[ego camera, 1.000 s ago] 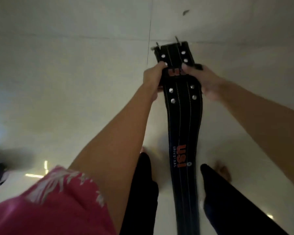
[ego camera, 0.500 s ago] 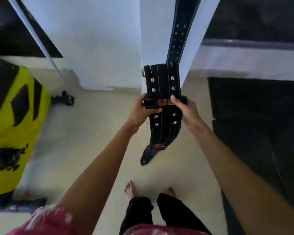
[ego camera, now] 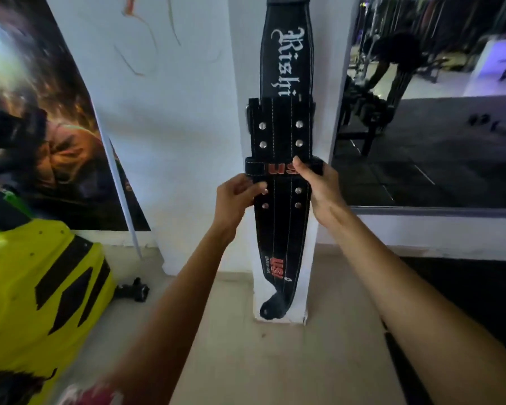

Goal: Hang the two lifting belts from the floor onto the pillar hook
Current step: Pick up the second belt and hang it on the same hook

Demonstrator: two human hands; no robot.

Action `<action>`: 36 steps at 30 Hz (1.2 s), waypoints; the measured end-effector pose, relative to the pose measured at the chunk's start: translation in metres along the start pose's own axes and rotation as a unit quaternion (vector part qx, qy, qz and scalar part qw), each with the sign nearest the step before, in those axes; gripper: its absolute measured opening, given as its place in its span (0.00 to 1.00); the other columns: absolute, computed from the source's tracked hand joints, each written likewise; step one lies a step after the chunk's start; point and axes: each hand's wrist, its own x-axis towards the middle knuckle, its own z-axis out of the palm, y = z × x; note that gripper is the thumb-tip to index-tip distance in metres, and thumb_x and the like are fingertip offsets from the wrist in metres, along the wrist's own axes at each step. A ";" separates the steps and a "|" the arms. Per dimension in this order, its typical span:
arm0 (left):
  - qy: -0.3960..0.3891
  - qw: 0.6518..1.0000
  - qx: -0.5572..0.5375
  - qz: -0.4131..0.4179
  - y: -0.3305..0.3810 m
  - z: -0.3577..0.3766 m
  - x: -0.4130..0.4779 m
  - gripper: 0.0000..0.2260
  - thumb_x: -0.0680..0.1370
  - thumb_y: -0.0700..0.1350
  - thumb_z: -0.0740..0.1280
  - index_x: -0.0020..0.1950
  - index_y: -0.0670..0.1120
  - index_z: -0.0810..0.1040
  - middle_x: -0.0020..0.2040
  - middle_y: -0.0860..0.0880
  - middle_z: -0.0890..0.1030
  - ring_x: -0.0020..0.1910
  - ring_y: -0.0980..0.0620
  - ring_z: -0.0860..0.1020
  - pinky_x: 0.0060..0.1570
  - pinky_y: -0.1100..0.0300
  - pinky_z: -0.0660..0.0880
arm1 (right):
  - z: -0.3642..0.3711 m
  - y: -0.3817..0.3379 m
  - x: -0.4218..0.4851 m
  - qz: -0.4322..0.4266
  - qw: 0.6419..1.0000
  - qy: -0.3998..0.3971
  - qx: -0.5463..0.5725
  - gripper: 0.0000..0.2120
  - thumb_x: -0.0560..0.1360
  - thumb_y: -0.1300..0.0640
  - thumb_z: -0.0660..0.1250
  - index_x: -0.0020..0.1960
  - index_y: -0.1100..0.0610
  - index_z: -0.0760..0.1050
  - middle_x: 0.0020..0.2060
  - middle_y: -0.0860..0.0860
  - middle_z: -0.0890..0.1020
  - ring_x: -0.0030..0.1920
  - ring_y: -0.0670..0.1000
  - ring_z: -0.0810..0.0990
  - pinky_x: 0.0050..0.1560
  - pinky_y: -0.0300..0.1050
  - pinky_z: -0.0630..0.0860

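I hold a black lifting belt with red USI lettering upright in front of the white pillar. My left hand grips its left edge and my right hand grips its right edge at the keeper loop. Its buckle end points up and its tail hangs down near the floor. Behind it a second black belt with white gothic lettering hangs down the pillar. Its top runs out of the frame, so the hook is not visible.
A yellow and black machine cover stands at the left, with a poster on the wall above it. A small black object lies on the beige floor by the wall. A mirror at the right reflects gym equipment.
My view has swung up from the floor to the pillar. Both hands have raised the USI belt up in front of the belt hanging there.
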 end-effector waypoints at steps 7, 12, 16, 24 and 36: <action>-0.126 0.987 0.080 -0.066 -0.021 -0.005 -0.011 0.11 0.72 0.35 0.71 0.54 0.36 0.81 0.48 0.42 0.84 0.51 0.43 0.82 0.53 0.54 0.79 | -0.005 -0.027 0.008 -0.042 0.999 -0.003 0.014 0.04 0.69 0.58 0.72 0.43 0.54 0.79 0.41 0.50 0.83 0.46 0.51 0.82 0.55 0.48 0.76; -0.043 0.997 -0.064 0.008 0.058 0.027 0.025 0.13 0.72 0.39 0.71 0.56 0.38 0.79 0.47 0.46 0.84 0.46 0.50 0.84 0.45 0.56 0.78 | 0.001 -0.040 0.008 -0.085 0.996 -0.014 -0.028 0.03 0.70 0.59 0.71 0.41 0.52 0.78 0.32 0.45 0.85 0.37 0.44 0.84 0.40 0.38 0.79; -0.013 0.991 -0.131 0.022 0.074 0.037 0.028 0.08 0.72 0.37 0.71 0.50 0.39 0.80 0.45 0.43 0.84 0.45 0.46 0.83 0.46 0.54 0.80 | -0.001 -0.059 0.001 -0.135 0.990 -0.020 -0.041 0.03 0.71 0.61 0.69 0.44 0.55 0.78 0.34 0.45 0.85 0.38 0.41 0.84 0.40 0.34 0.77; -0.045 0.985 -0.145 0.076 0.101 0.032 0.027 0.05 0.72 0.38 0.72 0.45 0.43 0.79 0.41 0.47 0.83 0.40 0.51 0.83 0.40 0.57 0.81 | -0.027 0.009 -0.055 -0.038 0.997 -0.001 -0.064 0.08 0.71 0.61 0.69 0.50 0.54 0.79 0.48 0.52 0.83 0.48 0.47 0.83 0.58 0.50 0.77; -0.044 0.984 -0.166 0.050 0.107 0.027 0.025 0.05 0.71 0.37 0.72 0.46 0.40 0.80 0.39 0.46 0.84 0.38 0.49 0.84 0.38 0.58 0.80 | -0.026 0.028 -0.070 0.042 0.991 -0.045 -0.121 0.30 0.65 0.45 0.72 0.63 0.56 0.72 0.58 0.53 0.80 0.58 0.51 0.79 0.62 0.49 0.74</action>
